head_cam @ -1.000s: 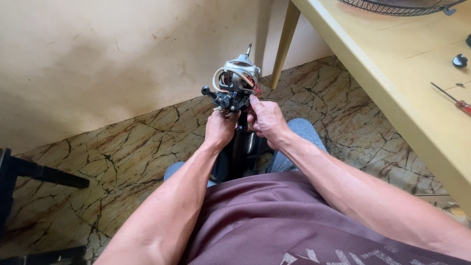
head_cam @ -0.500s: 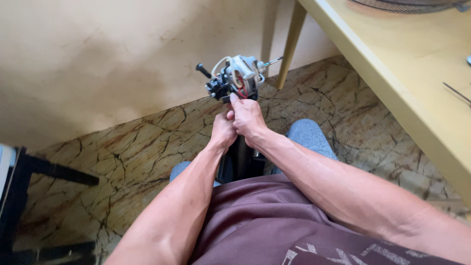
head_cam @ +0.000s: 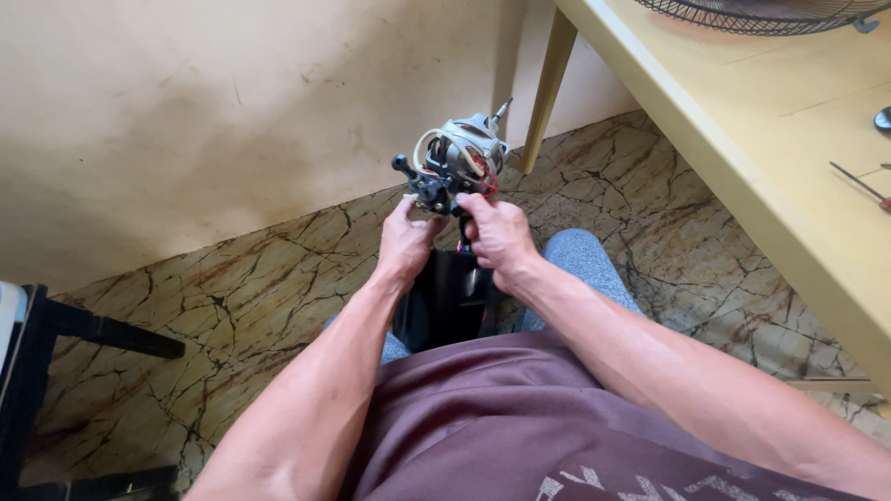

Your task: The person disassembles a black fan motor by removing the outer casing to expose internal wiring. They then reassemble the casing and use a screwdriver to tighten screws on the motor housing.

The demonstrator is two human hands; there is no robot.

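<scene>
At far left, one dark stool or chair frame [head_cam: 56, 325], matte black bars, partly out of view. Beneath, marbled stone floor [head_cam: 241, 278], tan with dark cracked veins, glossy. Behind, a rough cream plaster wall [head_cam: 186, 102], scuffed and stained.

Centre, held up between the knees: one small electric fan motor [head_cam: 459, 158], roughly round, grey metal casing with copper-red windings showing, pale looped wires over the top, a thin steel shaft poking up and right, a black knobbed lever jutting left. Mounted atop a black plastic column [head_cam: 445, 297] standing between the legs.

Left hand [head_cam: 406, 243] clasped on the motor's lower black part from the left, thumb raised against it. Right hand [head_cam: 499, 237] closed around the neck just below the motor, fingers curled, touching red wiring. Two bare forearms, one maroon shirt [head_cam: 520, 427], soft knit, blue jeans at the knees.

To the right, one yellow-painted wooden bench [head_cam: 742, 139], smooth, with one slanted leg [head_cam: 548, 83]. On it: one black wire fan grille [head_cam: 761, 9] at the top edge, one slim screwdriver [head_cam: 858, 186] with red handle, one small dark round piece [head_cam: 882, 119].
</scene>
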